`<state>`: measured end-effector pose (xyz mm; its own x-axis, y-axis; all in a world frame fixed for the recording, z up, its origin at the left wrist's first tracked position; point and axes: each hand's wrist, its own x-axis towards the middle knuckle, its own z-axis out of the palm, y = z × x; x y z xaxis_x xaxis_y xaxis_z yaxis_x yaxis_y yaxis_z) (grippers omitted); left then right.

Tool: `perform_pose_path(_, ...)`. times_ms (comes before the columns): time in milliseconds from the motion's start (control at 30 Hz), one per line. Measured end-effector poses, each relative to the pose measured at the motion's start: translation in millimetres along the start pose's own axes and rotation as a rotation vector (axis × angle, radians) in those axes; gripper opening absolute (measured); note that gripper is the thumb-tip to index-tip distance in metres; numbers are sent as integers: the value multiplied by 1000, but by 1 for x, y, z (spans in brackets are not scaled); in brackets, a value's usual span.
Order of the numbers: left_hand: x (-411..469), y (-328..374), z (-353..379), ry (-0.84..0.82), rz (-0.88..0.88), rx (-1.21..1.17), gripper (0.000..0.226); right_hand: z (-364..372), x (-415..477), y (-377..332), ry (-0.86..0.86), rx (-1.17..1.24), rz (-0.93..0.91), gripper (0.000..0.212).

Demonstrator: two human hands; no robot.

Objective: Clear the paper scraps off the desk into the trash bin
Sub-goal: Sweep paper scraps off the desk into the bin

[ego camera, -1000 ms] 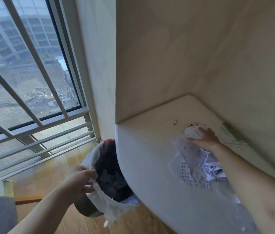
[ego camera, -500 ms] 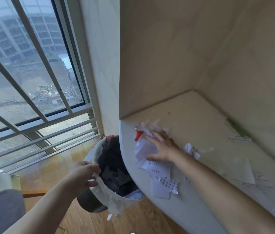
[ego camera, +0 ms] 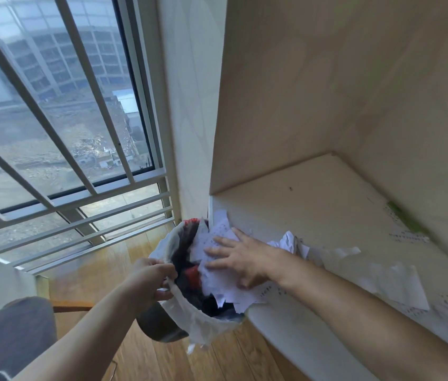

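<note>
My right hand lies flat with the fingers spread wide, palm down on a heap of white printed paper scraps that hangs over the rounded edge of the pale cream desk and spills into the mouth of the trash bin. My left hand is closed in a pinch on the rim of the white plastic liner of the dark round trash bin, which is tipped and touching the desk edge. Dark waste and something red show inside the bin. More white paper scraps lie on the desk behind my right forearm, near a green strip along the back wall. The bin sits over a wooden floor by the barred window.
</note>
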<state>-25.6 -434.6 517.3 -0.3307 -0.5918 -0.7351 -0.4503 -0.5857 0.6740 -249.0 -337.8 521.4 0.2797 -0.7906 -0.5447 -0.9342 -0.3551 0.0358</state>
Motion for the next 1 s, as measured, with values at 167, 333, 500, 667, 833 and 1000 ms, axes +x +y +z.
perform_pose_path(167,1,-2,2,1,-11,8,17,-7,-28,-14,273,129,233,88)
perform_pose_path(333,0,2,4,-18,-26,27,9,20,-82,-14,298,807,1017,101)
perform_pose_path(500,-1,8,11,-26,-21,68,4,34,-60,-31,400,884,972,112)
perform_pose_path(667,-2,11,13,-15,-13,100,6,25,-24,-30,421,770,825,103)
perform_pose_path(833,-2,9,9,-23,5,105,6,10,5,-40,378,675,524,95)
perform_pose_path(1000,4,4,1,-37,7,84,5,2,9,-61,268,562,131,87)
